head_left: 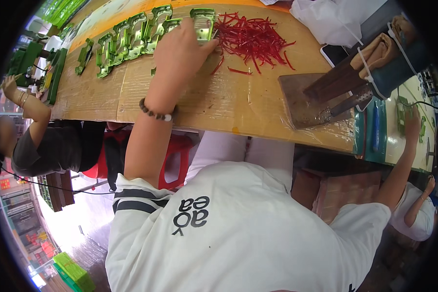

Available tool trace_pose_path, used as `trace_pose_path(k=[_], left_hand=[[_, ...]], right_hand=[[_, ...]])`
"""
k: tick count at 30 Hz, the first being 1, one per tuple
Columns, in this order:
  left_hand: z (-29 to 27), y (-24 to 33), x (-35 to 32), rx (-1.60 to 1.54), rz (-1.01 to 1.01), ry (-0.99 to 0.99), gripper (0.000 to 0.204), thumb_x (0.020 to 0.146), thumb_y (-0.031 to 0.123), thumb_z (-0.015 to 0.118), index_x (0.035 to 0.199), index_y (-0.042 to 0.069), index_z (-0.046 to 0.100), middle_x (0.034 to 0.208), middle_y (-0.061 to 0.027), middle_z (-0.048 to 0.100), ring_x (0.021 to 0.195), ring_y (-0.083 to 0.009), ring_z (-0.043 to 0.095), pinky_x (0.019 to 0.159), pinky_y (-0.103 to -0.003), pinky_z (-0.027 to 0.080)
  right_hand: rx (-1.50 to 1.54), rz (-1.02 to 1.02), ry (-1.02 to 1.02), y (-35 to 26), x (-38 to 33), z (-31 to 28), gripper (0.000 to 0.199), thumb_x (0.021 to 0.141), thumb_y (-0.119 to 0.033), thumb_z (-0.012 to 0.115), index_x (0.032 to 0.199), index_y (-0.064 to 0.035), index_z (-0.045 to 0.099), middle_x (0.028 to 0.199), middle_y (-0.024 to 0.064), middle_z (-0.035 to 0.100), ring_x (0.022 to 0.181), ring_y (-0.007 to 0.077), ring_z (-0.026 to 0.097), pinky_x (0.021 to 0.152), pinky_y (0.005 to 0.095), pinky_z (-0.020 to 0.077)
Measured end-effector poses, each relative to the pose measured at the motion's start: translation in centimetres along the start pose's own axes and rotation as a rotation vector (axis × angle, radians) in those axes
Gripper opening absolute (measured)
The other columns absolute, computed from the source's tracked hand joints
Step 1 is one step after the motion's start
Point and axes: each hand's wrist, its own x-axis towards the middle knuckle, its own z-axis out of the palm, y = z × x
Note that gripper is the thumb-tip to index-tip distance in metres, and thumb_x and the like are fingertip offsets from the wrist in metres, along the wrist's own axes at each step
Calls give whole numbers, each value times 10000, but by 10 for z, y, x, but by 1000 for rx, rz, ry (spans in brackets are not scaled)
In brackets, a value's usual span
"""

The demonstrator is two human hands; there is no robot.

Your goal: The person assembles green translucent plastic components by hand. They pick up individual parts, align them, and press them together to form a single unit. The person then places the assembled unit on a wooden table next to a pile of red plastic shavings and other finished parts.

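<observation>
My left hand point(177, 51), with a beaded bracelet at its wrist, reaches to the far side of the table. Its index finger and thumb are at two edges of a shiny green plastic part point(203, 20) and appear to grip it. To the left, several like green parts point(137, 34) lie in a slanting row. Red strips point(253, 41) are heaped right beside the held part. Far to the right, my right hand point(412, 124) is closed at another green plastic part point(402, 116) over a pale surface; its fingers are small and partly hidden.
A brown block point(297, 104) with dark tool holders point(336, 80) stands at the table's right. Behind it lie a white plastic bag point(321, 19) and a phone-like slab point(333, 53). A green machine point(29, 63) and a co-worker's arm point(34, 109) are at left; another person point(413, 214) sits right.
</observation>
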Motion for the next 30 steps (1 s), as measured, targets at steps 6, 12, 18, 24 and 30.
trace_pose_path(k=[6, 12, 18, 24, 30], left_hand=[[-7, -8, -11, -110, -9, 38, 423, 707, 264, 648, 1026, 4, 549, 876, -193, 611, 798, -314, 598, 683, -380, 472], [-20, -11, -20, -112, 130, -23, 246, 672, 215, 639, 810, 11, 643, 979, -186, 590, 898, -343, 555, 763, -399, 451], [-7, -28, -29, -387, 173, 256, 228, 701, 187, 656, 737, -21, 568, 1085, -229, 560, 969, -359, 539, 826, -400, 424], [-24, -36, -51, -1123, -169, 132, 244, 817, 178, 635, 902, -43, 580, 869, -93, 613, 746, -115, 541, 687, -238, 425], [-32, -37, -60, -1256, -227, 160, 203, 837, 119, 597, 916, -62, 548, 929, -74, 595, 804, -72, 496, 725, -214, 402]], right_hand=[[1136, -102, -504, -236, -86, -196, 195, 816, -196, 586, 829, -7, 633, 744, 47, 609, 624, 121, 557, 561, 240, 440], [1112, -605, -148, -448, -59, -199, 203, 689, -78, 616, 884, -27, 603, 780, 92, 615, 635, 218, 586, 549, 309, 462], [471, -391, -159, -516, 8, -164, 109, 700, -10, 550, 808, -21, 546, 711, 119, 587, 727, 270, 595, 619, 376, 485], [409, -465, -207, -516, 12, -164, 61, 712, -8, 530, 770, -21, 519, 707, 114, 584, 735, 256, 597, 612, 368, 490], [671, -483, 56, -509, 13, -155, 91, 681, -3, 591, 767, -28, 608, 806, 119, 619, 673, 233, 612, 579, 310, 501]])
